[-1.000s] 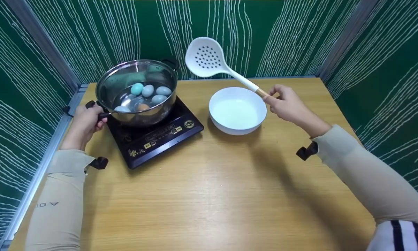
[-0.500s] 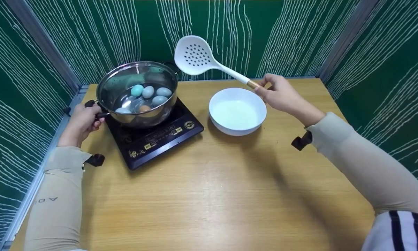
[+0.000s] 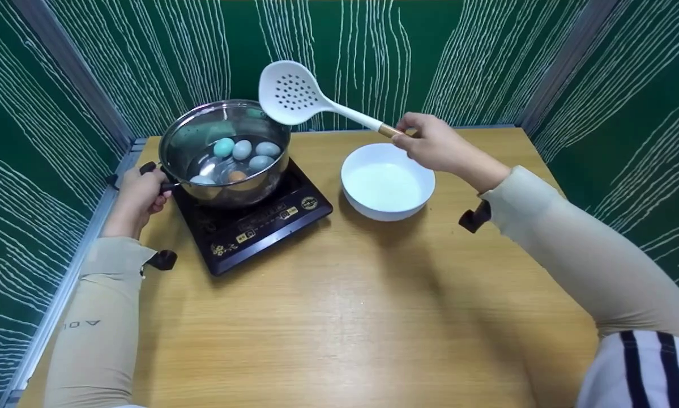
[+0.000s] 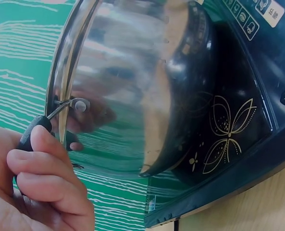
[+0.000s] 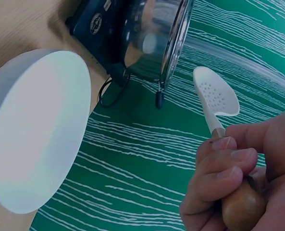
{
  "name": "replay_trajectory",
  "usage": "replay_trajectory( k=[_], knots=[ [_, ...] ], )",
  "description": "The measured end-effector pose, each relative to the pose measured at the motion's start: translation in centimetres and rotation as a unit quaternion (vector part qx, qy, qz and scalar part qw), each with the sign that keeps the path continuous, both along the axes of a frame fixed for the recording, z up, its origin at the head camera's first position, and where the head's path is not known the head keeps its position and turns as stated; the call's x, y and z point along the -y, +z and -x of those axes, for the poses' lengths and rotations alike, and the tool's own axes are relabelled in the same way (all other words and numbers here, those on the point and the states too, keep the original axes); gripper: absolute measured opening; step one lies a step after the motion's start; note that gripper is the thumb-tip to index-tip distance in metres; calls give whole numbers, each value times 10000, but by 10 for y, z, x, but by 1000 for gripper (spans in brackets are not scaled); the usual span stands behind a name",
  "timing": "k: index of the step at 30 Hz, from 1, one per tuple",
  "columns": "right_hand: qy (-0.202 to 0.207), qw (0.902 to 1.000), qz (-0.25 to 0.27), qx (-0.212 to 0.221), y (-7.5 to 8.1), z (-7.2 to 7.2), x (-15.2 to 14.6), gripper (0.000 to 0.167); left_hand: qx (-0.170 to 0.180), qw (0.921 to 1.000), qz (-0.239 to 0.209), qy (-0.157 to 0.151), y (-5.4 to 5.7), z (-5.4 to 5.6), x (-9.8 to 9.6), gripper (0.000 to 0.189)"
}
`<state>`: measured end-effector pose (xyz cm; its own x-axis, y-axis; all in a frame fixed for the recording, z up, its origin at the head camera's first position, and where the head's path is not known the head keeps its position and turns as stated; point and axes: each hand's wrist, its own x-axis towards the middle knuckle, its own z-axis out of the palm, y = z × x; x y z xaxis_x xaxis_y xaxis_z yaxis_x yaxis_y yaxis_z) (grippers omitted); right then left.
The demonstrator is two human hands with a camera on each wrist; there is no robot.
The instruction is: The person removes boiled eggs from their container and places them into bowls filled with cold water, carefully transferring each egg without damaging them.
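A steel pot [image 3: 243, 192] stands on a black induction cooker [image 3: 265, 226]. Inside it lie several pale blue eggs [image 3: 242, 149], a brighter turquoise egg [image 3: 223, 147] and a brown egg [image 3: 237, 176], in what looks like water. My left hand [image 3: 138, 195] grips the pot's black side handle [image 4: 34, 132], fingers curled round it in the left wrist view. With my right hand [image 3: 438, 144] I hold a white slotted skimmer [image 3: 291, 93] by its wooden handle [image 5: 243, 207]. The skimmer's perforated head is raised and overlaps the pot's far right rim in the head view.
Right of the cooker, a white bowl [image 3: 387, 184] sits on the wooden table [image 3: 339, 317], below my right hand. Green walls [image 3: 367, 62] with white wavy lines enclose the back and sides. A dark cable [image 5: 104, 94] hangs beside the cooker in the right wrist view.
My right hand has moved left with the skimmer, taking its head from above the bowl side to the pot's right rim. My left hand keeps its grip on the pot handle.
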<state>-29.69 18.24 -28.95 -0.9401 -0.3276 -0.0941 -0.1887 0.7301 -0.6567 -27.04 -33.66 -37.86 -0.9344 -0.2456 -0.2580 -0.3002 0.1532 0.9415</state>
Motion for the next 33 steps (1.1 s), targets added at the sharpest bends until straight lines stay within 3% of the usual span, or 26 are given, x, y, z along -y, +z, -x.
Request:
replay_trajectory(
  k=[7, 14, 33],
  knots=[
    [233, 9997, -31, -110, 3, 6, 9, 30, 56, 9999, 5, 121, 0, 0, -3, 38],
    [417, 9988, -240, -26, 8, 10, 18, 31, 46, 9998, -49, 208, 0, 0, -3, 12],
    [420, 9932, -1029, -347, 23, 18, 55, 31, -19, 9993, 251, 285, -4, 0, -2, 9]
  ],
)
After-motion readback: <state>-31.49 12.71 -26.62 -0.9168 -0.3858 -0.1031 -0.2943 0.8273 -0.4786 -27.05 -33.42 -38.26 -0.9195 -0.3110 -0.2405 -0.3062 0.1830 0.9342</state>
